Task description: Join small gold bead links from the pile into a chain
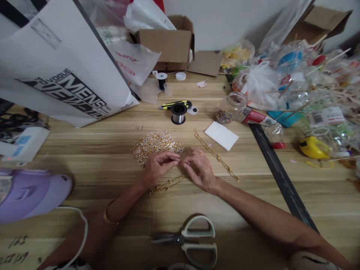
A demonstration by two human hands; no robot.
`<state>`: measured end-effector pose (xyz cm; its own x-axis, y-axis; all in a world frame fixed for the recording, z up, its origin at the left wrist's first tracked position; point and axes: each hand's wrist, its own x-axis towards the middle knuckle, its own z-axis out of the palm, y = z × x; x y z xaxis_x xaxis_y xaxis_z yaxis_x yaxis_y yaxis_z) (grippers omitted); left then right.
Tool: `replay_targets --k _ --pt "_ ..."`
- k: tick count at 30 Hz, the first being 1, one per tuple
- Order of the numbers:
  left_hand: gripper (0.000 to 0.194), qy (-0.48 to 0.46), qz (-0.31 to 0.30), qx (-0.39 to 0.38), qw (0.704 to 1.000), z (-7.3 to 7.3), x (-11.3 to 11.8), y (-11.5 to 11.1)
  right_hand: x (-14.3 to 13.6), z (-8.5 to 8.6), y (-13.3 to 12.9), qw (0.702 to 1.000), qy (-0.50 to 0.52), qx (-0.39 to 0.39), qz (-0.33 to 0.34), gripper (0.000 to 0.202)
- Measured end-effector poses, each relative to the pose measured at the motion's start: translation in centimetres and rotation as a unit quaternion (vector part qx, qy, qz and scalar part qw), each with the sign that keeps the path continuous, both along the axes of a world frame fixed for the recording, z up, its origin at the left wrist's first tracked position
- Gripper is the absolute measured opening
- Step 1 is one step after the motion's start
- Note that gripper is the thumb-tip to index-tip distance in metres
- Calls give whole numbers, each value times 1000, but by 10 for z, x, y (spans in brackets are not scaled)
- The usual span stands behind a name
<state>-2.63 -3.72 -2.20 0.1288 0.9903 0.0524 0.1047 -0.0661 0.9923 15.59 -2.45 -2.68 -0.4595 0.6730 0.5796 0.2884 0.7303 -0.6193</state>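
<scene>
My left hand [160, 167] and my right hand [200, 170] meet fingertip to fingertip over the table, each in a pinch. Something tiny is between the fingertips, too small to name. Just beyond my left hand lies a pile of small gold and silver jewelry pieces [153, 144]. A gold chain [168, 183] is bunched on the wood between my wrists. Another gold chain [218, 156] lies stretched out diagonally, past my right hand. Scissors with pale handles [184, 238] rest on the table nearer to me, blades pointing left.
A spool of fine wire [178, 113], a yellow cutter knife [174, 104], a folded white paper [221, 135] and a jar of beads [227, 108] stand or lie farther back. Bags and plastic containers crowd the right. A large white bag [64, 67] and a purple device [35, 193] are at left.
</scene>
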Motion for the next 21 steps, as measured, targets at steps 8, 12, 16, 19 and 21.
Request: replay_targets --k 8,12,16,19,21 --pt "21 11 19 49 999 3 5 -5 0 0 0 1000 -9 1 -3 6" --pt "21 35 24 67 997 3 5 -6 0 0 0 1000 -9 7 -5 7" --pt "22 59 22 90 994 3 5 -6 0 1 0 1000 -15 17 -3 7" --pt "22 75 22 108 991 4 6 -7 0 1 0 1000 -17 21 0 8" --pt "22 82 26 115 990 4 6 -7 0 1 0 1000 -15 22 0 8"
